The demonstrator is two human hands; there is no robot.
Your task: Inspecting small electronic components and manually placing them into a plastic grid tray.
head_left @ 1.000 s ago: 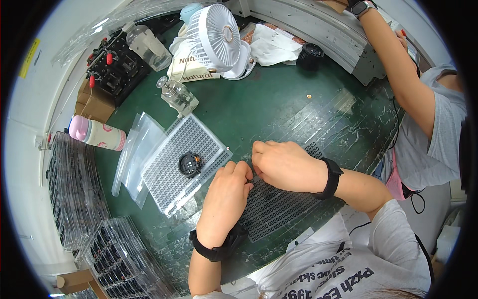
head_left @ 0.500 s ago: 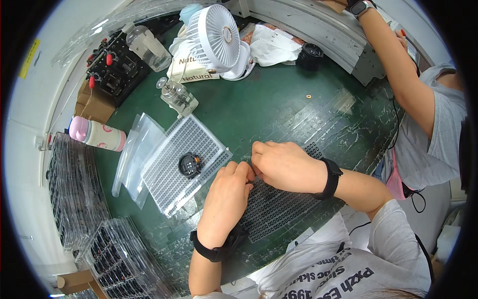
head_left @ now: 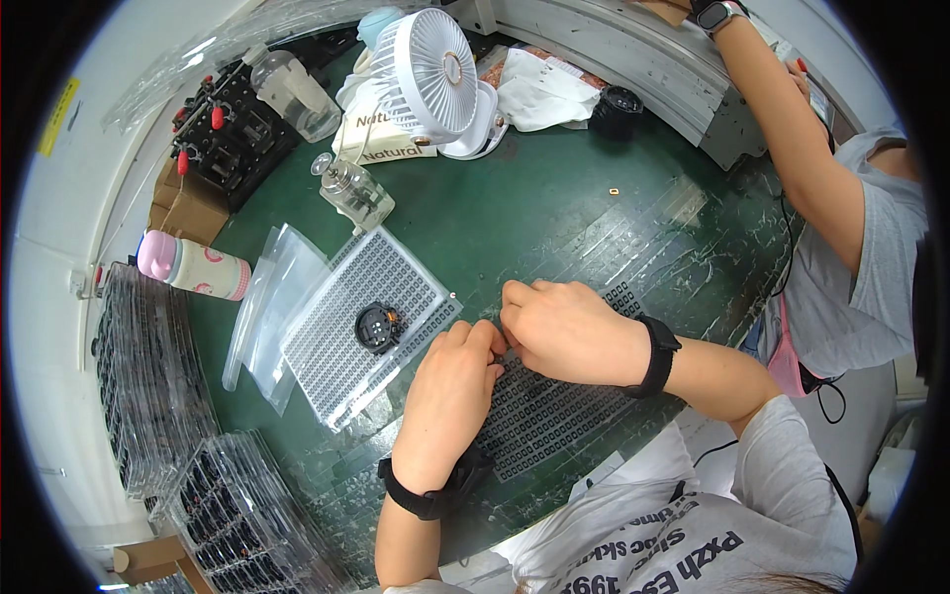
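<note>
My left hand (head_left: 452, 384) and my right hand (head_left: 562, 327) meet at the upper left edge of a sheet of small dark parts in rows (head_left: 554, 421), which lies on the green work mat. Fingers of both are curled and pinched close together; whatever sits between the fingertips is hidden behind the knuckles. Left of my left hand is a pale sheet with rows of small dark pieces (head_left: 336, 337), in a clear plastic cover. On that sheet rests a round black part (head_left: 377, 328) with a bit of orange at its edge.
Clear plastic bags (head_left: 280, 297), a pink-lidded bottle (head_left: 198, 267) and a glass pump bottle (head_left: 354, 193) stand left. Behind are a white fan (head_left: 430, 79) and a black fixture (head_left: 233, 129). Stacked clear trays (head_left: 233, 510) line the left edge. Another person's arm (head_left: 792, 148) is at right.
</note>
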